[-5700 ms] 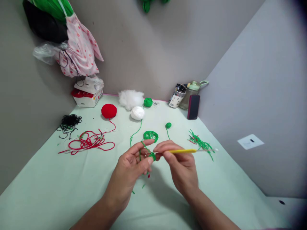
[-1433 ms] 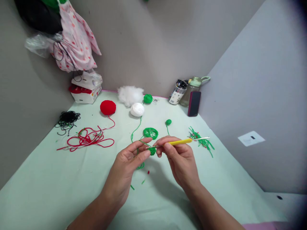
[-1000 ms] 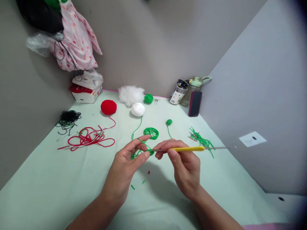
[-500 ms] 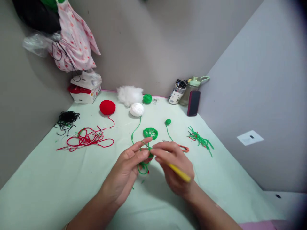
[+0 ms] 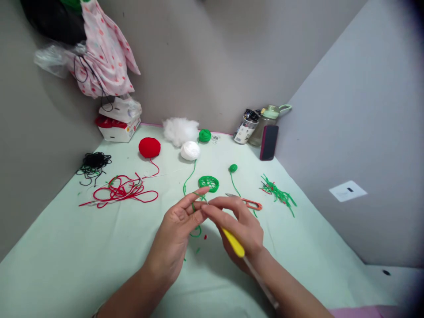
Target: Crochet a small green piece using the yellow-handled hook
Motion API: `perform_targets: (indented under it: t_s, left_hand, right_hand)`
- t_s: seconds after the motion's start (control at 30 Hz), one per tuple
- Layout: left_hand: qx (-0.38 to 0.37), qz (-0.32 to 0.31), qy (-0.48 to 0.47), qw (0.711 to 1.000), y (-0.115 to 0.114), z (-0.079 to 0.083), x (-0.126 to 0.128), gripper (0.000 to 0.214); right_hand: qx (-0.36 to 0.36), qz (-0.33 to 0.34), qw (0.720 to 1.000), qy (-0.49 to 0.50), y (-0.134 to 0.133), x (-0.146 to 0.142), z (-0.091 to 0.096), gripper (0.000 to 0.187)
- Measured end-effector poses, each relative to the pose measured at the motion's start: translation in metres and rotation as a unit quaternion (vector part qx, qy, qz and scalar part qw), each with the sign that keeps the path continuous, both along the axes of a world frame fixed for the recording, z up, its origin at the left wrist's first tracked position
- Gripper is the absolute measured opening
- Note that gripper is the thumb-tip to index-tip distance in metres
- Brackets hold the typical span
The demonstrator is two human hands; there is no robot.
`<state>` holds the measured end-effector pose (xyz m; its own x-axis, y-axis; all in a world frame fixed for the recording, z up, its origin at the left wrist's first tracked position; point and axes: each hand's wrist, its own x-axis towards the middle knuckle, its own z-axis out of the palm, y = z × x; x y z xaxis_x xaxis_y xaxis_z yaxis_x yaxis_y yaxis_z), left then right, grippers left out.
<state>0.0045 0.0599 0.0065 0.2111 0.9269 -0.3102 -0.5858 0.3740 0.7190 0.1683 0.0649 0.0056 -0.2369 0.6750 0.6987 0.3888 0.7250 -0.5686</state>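
My left hand (image 5: 179,225) is closed in a pinch on green yarn (image 5: 193,206), which runs over its raised index finger. The small worked piece at the fingertips is mostly hidden. My right hand (image 5: 236,225) grips a crochet hook (image 5: 233,243) with a yellow grip. Its pale shaft slants down over the right wrist, and its working tip meets the yarn by the left thumb. Below the left fingers hangs a loop of green yarn (image 5: 196,231). From the left hand a strand leads back to a green yarn ball (image 5: 204,135).
Beyond my hands lie a green yarn coil (image 5: 208,183), orange-handled snips (image 5: 253,204) and a small green ball (image 5: 233,168). Left are tangled red yarn (image 5: 122,192), a red ball (image 5: 149,148) and black yarn (image 5: 94,163). A phone (image 5: 269,142) leans against a bottle (image 5: 263,128).
The hook has swung so that its rear end now points down toward me and more of its shaft shows. My fingertips have drawn closer together, covering the green piece.
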Motion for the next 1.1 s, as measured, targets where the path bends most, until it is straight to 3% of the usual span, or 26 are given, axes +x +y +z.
perform_targets:
  t_s: [0.07,0.13,0.23,0.4,0.7,0.83,0.97,1.1]
  left_hand:
    - [-0.029,-0.02,-0.03,0.999,0.002,0.001,-0.002,0.038]
    - [-0.042,-0.02,-0.047,0.998,0.004,0.002,-0.005,0.034]
    - [-0.013,0.002,-0.006,1.0,0.003,0.002,-0.005,0.032]
    - [0.047,-0.007,0.075,0.996,-0.001,-0.001,-0.003,0.033]
    - [0.019,-0.006,0.061,0.998,0.002,0.006,-0.007,0.032]
    - [0.022,-0.005,0.074,0.997,0.001,0.004,-0.008,0.033]
    - [0.041,0.023,0.111,0.993,0.0,-0.002,-0.008,0.033]
    - [0.074,0.04,0.145,0.986,-0.002,-0.005,-0.005,0.031]
  right_hand:
    - [-0.003,-0.001,1.0,0.004,0.001,0.003,0.001,0.029]
    - [-0.071,0.013,0.992,0.099,0.004,0.005,0.004,0.023]
    - [-0.175,0.061,0.958,0.217,0.009,0.003,0.006,0.019]
    - [-0.207,0.075,0.952,0.213,0.01,-0.002,0.002,0.012]
    - [-0.299,0.1,0.904,0.289,0.013,0.003,0.004,0.021]
    - [-0.252,0.084,0.934,0.238,0.007,0.004,0.004,0.021]
    - [-0.092,0.042,0.989,0.11,0.001,0.003,0.003,0.022]
    - [0.049,0.025,0.998,-0.018,0.0,0.001,0.003,0.025]
